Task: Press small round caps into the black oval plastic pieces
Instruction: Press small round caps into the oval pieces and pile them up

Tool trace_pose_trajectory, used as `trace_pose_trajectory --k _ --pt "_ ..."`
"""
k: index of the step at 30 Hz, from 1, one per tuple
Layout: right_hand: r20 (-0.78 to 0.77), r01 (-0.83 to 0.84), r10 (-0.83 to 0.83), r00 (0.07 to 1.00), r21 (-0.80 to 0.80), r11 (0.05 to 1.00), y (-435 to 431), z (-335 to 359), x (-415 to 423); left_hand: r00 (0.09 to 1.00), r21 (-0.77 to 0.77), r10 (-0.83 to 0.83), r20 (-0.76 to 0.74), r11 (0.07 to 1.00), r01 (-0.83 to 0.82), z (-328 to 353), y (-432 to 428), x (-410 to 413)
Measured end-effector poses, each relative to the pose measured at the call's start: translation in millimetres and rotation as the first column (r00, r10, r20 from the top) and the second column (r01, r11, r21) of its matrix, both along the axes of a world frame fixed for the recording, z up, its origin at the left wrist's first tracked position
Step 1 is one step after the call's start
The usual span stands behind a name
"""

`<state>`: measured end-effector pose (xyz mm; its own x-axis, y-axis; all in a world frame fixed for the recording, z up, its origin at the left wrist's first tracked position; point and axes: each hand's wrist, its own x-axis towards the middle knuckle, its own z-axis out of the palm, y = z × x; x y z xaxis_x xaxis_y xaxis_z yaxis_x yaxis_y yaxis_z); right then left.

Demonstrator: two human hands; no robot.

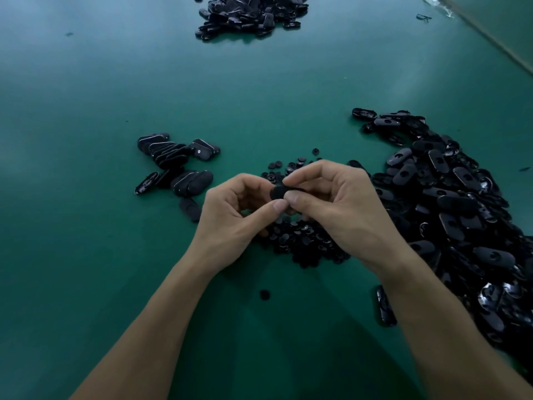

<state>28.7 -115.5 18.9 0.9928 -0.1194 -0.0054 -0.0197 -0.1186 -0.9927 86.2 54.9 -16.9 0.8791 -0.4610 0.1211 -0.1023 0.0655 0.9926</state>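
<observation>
Oval piece (278, 193) is pinched above the cap pile (305, 241) on the bench (86, 197), fingers (311, 170) of left hand (239, 209) and right hand (337, 209) curled onto it, thumbs meeting, probably to press a cap home

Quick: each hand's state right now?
Left hand: pinching the black oval piece.
Right hand: pinching the same piece.
</observation>
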Motion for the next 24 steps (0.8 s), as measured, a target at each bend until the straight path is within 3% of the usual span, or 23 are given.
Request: trace_pose_trajectory --k 8,15,17,19,21,24 --pt "-0.035 0.104 -0.103 0.994 0.026 0.994 -2.4 -4.8 -0.2 0.998 -0.025 0.053 -0.022 0.998 -0.053 -2.9 -0.5 3.1" --pt "-0.006 0.118 -0.119 0.993 -0.063 0.991 -1.8 -5.8 -0.6 0.998 -0.049 0.055 -0.029 0.997 -0.056 -5.9 0.1 4.2" --pt "0.003 0.15 -0.152 0.988 -0.178 0.972 -1.3 -5.8 -1.6 0.997 -0.07 0.069 -0.03 0.995 -0.071 -6.1 -0.3 4.6" --pt "0.034 0.163 -0.164 0.986 -0.395 0.904 -1.3 -4.5 -2.2 0.994 -0.102 0.104 -0.043 0.989 -0.108 -6.4 -0.6 5.6" --pt "0.012 0.101 -0.115 0.993 -0.588 0.803 -0.8 -1.8 -2.6 0.986 -0.137 0.152 -0.065 0.977 -0.16 -7.0 -0.8 7.1" --pt "-0.069 -0.038 -0.018 0.997 -0.722 0.69 3.5 0.8 -1.8 0.974 -0.165 0.205 -0.093 0.962 -0.219 -7.1 -0.8 8.2"
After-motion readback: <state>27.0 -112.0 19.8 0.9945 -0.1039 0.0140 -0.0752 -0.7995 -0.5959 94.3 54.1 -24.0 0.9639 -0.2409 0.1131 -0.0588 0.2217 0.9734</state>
